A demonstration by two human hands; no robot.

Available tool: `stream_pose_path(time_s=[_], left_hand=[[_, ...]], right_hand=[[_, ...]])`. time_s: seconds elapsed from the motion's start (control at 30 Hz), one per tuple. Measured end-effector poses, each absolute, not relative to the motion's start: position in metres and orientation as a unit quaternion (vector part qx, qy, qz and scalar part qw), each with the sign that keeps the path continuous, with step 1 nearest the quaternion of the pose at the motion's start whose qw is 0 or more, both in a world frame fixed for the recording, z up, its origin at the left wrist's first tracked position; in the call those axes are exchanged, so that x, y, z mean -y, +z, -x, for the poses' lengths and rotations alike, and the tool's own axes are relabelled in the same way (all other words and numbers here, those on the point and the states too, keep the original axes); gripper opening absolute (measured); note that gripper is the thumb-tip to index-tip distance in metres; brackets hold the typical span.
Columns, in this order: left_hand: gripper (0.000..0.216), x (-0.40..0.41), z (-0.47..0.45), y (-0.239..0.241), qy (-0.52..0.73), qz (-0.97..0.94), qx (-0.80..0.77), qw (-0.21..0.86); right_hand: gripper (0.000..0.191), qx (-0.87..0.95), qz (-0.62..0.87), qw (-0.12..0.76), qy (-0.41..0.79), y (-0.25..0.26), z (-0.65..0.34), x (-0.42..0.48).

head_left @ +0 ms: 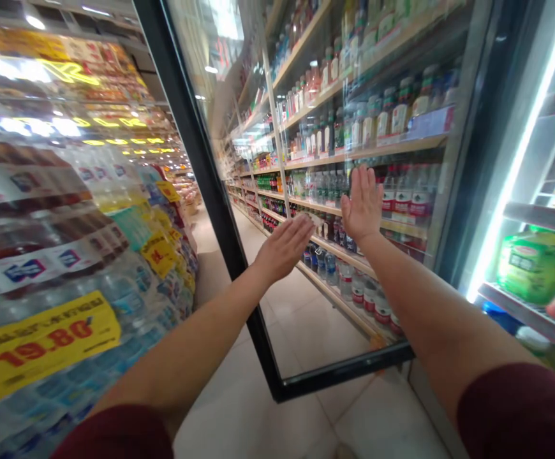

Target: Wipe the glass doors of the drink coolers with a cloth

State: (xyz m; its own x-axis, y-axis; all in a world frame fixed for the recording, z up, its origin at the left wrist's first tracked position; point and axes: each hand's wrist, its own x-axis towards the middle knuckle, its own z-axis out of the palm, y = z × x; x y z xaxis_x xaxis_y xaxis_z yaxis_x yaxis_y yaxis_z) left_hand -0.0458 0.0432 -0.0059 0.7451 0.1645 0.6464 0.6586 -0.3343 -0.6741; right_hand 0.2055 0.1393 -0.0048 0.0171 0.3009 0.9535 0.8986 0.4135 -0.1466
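A glass door (301, 338) with a black frame (196, 140) stands swung out from a lit cooler. My right hand (364, 204) is raised with its palm toward the pane and its fingers stretched upward. To its left, my left hand (287, 247) lies flat against or close to the glass, fingers straight and pointing to the right. Whether each palm fully touches the pane, I cannot tell. Neither hand holds anything. Behind the glass, shelves of bottles (404, 197) show through.
Stacked packs of bottled drinks (43, 255) fill the left side, with a yellow price sign (48, 341) on them. At the right, the cooler's shelf (536, 312) bears a green package (536, 264). A tiled floor (239, 408) runs below the door and along the aisle.
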Motion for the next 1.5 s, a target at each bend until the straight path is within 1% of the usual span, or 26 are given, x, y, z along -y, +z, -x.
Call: stream_pose_path(time_s=[0.03, 0.13, 0.2, 0.23, 0.33, 0.37, 0.4, 0.5, 0.57, 0.6, 0.73, 0.77, 0.9, 0.93, 0.97, 1.1, 1.13, 1.27, 1.33, 1.43, 1.5], left_hand=[[0.070, -0.043, 0.047, -0.004, -0.251, 0.771, 0.276, 0.517], [0.072, -0.046, 0.047, 0.007, -0.369, 0.687, 0.364, 0.509], [0.074, -0.048, 0.042, 0.004, -0.402, 0.665, 0.385, 0.498], [0.074, -0.048, 0.039, -0.002, -0.387, 0.678, 0.376, 0.500], [0.073, -0.045, 0.032, -0.020, -0.264, 0.761, 0.305, 0.507], [0.072, -0.045, 0.032, -0.022, -0.242, 0.773, 0.292, 0.509], [0.070, -0.044, 0.033, -0.021, -0.245, 0.771, 0.295, 0.509], [0.071, -0.046, 0.037, -0.006, -0.357, 0.704, 0.364, 0.494], [0.073, -0.046, 0.037, 0.001, -0.405, 0.676, 0.390, 0.477], [0.073, -0.046, 0.036, 0.001, -0.400, 0.684, 0.385, 0.473], [0.070, -0.042, 0.035, -0.004, -0.249, 0.787, 0.300, 0.478], [0.068, -0.041, 0.037, -0.003, -0.242, 0.787, 0.300, 0.482], [0.070, -0.040, 0.043, 0.005, -0.372, 0.695, 0.382, 0.482], [0.071, -0.040, 0.043, 0.004, -0.388, 0.685, 0.387, 0.480], [0.071, -0.040, 0.042, 0.001, -0.382, 0.692, 0.380, 0.480], [0.068, -0.039, 0.037, -0.010, -0.268, 0.768, 0.310, 0.493], [0.068, -0.039, 0.037, -0.009, -0.268, 0.765, 0.314, 0.493], [0.072, -0.040, 0.038, -0.004, -0.367, 0.701, 0.385, 0.475], [0.072, -0.041, 0.036, -0.005, -0.350, 0.720, 0.373, 0.469], [0.069, -0.041, 0.036, -0.008, -0.279, 0.765, 0.321, 0.484], [0.067, -0.043, 0.038, -0.006, -0.295, 0.746, 0.327, 0.499]], right_hand=[[0.073, 0.645, 0.462, 0.542, -0.276, -0.005, -0.206, -0.140], [0.073, 0.648, 0.454, 0.547, -0.273, -0.006, -0.207, -0.143], [0.073, 0.649, 0.451, 0.550, -0.271, -0.006, -0.207, -0.144], [0.073, 0.649, 0.450, 0.551, -0.269, -0.006, -0.208, -0.144], [0.073, 0.652, 0.455, 0.545, -0.265, -0.005, -0.208, -0.143], [0.073, 0.653, 0.458, 0.542, -0.266, -0.005, -0.208, -0.142], [0.073, 0.652, 0.460, 0.539, -0.268, -0.005, -0.208, -0.142], [0.073, 0.646, 0.461, 0.540, -0.279, -0.005, -0.208, -0.141], [0.073, 0.644, 0.460, 0.542, -0.283, -0.005, -0.208, -0.139], [0.072, 0.643, 0.460, 0.543, -0.284, -0.005, -0.208, -0.139], [0.072, 0.642, 0.459, 0.543, -0.287, -0.006, -0.207, -0.137], [0.072, 0.641, 0.459, 0.544, -0.287, -0.006, -0.207, -0.137], [0.071, 0.643, 0.457, 0.544, -0.286, -0.006, -0.207, -0.138], [0.071, 0.644, 0.456, 0.543, -0.285, -0.007, -0.207, -0.138], [0.071, 0.645, 0.456, 0.543, -0.285, -0.007, -0.208, -0.138], [0.070, 0.642, 0.453, 0.547, -0.288, -0.007, -0.208, -0.138], [0.070, 0.642, 0.453, 0.547, -0.289, -0.008, -0.208, -0.139], [0.072, 0.642, 0.455, 0.544, -0.292, -0.008, -0.208, -0.139], [0.072, 0.639, 0.459, 0.543, -0.294, -0.007, -0.208, -0.139], [0.072, 0.637, 0.460, 0.543, -0.297, -0.007, -0.207, -0.140], [0.071, 0.637, 0.457, 0.544, -0.299, -0.008, -0.207, -0.141]])
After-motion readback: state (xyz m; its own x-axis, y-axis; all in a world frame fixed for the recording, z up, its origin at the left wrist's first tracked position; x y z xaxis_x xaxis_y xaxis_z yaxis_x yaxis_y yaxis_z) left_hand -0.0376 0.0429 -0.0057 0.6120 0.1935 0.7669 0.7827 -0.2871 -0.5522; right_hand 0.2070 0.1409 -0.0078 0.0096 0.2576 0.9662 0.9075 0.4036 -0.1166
